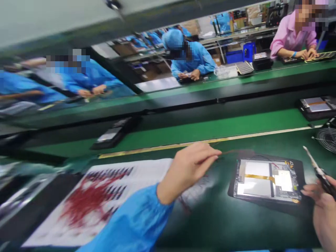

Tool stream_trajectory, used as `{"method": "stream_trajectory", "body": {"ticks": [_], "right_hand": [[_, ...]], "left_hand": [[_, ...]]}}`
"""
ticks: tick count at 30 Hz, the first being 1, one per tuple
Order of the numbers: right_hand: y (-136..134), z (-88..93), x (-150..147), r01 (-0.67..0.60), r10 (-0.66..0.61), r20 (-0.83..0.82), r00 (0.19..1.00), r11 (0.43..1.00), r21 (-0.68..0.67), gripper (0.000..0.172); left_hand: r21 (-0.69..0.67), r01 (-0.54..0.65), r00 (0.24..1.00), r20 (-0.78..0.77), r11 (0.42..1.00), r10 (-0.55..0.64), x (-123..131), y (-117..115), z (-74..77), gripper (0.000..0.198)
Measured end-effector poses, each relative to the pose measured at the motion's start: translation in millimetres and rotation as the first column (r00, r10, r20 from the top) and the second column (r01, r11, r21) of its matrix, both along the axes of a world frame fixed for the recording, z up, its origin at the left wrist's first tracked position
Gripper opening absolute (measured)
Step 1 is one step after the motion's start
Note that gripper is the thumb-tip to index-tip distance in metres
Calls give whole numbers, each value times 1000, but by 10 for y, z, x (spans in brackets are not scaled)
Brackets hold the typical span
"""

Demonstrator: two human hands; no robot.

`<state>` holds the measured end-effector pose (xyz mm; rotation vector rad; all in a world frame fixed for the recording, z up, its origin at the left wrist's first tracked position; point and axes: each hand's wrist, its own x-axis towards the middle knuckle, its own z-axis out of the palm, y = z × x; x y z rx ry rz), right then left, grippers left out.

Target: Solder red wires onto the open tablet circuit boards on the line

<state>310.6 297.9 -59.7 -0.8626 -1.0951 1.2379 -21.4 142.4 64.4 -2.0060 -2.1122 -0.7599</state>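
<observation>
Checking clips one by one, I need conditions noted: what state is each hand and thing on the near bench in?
Left hand: pinching a thin, blurred strand
Right hand: holding a tool
Tool: slanted
Tablet: open, innards exposed, lying flat
Sheet: spread flat
Red wires: heaped loosely on sheet
Fan: partly out of frame; running or not, unclear

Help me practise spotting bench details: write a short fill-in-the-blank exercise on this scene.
1. The left hand holds a thin strand, and its sleeve is ____.
2. Going across the view, the opened device comes ____ the left hand and the right hand, which holds a pointed tool.
3. Most loose wires on the white sheet are ____.
4. The worktop is dark ____.

Missing words: blue; between; red; green.
</observation>
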Motion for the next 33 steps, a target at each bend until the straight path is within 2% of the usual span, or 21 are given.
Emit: {"method": "stream_trajectory", "body": {"ticks": [3,5,7,9,21,27,30,33], "right_hand": [[-100,101,-75,-56,49,133,990,997,48,37],[-149,143,-87,-166,145,259,955,985,58,37],[-182,184,-97,-249,221,284,933,966,64,33],[-196,216,-111,-272,246,236,940,959,80,32],[-165,353,-145,-155,140,134,981,982,110,35],[-146,365,-141,-109,89,177,980,988,106,32],[-146,363,-147,-78,57,211,976,993,90,30],[-161,353,-161,-84,62,224,973,993,86,31]], "left_hand": [[73,103,978,173,992,-114,593,281,-278,11],[82,122,952,273,989,-140,875,413,-448,12],[92,134,932,328,987,-157,1046,493,-574,13],[105,146,922,346,984,-174,1124,532,-647,13],[96,167,939,287,981,-188,1128,541,-667,13],[84,165,940,287,983,-183,1093,546,-652,14],[60,150,921,355,987,-161,1175,563,-639,16],[23,173,842,516,985,-160,1373,644,-633,30]]}}
